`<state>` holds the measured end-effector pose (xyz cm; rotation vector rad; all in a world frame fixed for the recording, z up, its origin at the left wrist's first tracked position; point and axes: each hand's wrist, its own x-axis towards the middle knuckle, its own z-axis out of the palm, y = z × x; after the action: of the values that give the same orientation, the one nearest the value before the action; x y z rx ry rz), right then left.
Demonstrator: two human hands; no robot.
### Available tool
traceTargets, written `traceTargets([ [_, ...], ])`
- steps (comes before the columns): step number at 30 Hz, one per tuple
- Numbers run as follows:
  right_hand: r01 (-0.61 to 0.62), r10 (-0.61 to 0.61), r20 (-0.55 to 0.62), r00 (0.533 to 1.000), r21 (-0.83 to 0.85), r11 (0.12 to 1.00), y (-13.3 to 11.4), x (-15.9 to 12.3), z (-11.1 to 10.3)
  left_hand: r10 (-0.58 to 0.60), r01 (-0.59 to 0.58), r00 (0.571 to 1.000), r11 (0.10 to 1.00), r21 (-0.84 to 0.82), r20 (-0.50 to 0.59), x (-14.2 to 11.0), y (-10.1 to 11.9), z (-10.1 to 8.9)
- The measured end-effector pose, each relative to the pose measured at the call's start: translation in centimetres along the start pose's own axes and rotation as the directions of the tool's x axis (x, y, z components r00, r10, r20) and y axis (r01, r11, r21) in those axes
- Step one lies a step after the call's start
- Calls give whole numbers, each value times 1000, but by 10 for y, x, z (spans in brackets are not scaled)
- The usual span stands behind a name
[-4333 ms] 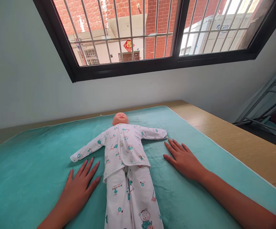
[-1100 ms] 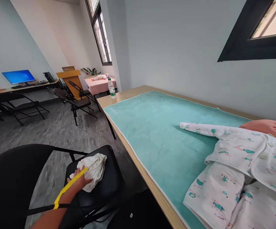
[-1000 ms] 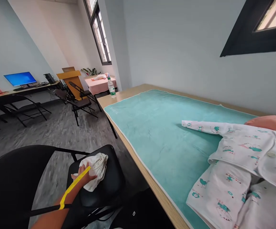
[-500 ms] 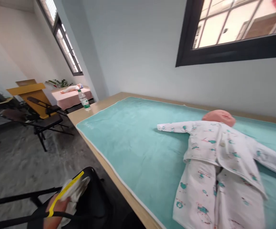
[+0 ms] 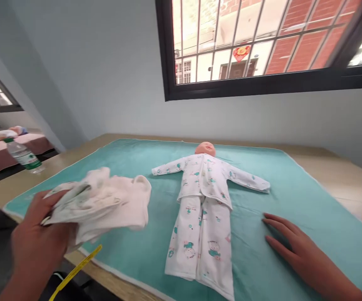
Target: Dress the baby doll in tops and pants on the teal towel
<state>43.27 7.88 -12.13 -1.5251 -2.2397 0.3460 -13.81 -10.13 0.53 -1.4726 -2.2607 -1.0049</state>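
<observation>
Teal blanket (image 5: 161, 209) lies open for passing between two obstacles, the bunched cloth (image 5: 112, 205) and the clothed doll (image 5: 204, 182).

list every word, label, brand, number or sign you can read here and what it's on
No text can be read for certain.
Bottle: green-and-white label, too small to read.
Yellow strip: tiny dark print, unreadable.
White trousers: small print among the pictures, too small to read.
Bundled white cloth in the left hand: blurred, nothing legible.
Red sign outside the window: yellow marking, too blurred.

Bright daylight through window (image 5: 259, 46), glare outside; cloth (image 5: 105, 202) blurred, seemingly by motion; edges stretched.
</observation>
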Motion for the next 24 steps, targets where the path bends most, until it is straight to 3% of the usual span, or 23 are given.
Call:
traceTargets([
  [1,-1,1,6,1000,-11,1000,-7,-1,-4,-10,7,998,998,-57,-54,9,23,12],
  [4,-8,9,28,1000,-43,999,-23,-2,-11,50,-56,998,982,-183,-38,27,77,54],
  [7,-19,22,42,999,-61,998,-29,-5,-14,87,-60,992,963,-264,90,32,94,94],
  [9,-27,30,53,998,-65,998,-31,-6,-15,109,-57,975,966,-253,195,31,88,117],
  [12,-31,36,68,997,-72,997,-32,-5,-16,220,-173,929,969,-176,297,22,69,140],
  [18,18,1,110,994,-174,985,-39,-11,-18,366,-377,888,926,-12,278,8,31,160],
  [24,32,7,153,988,-248,968,-35,-39,-24,401,-422,863,907,2,309,11,-13,178],
])
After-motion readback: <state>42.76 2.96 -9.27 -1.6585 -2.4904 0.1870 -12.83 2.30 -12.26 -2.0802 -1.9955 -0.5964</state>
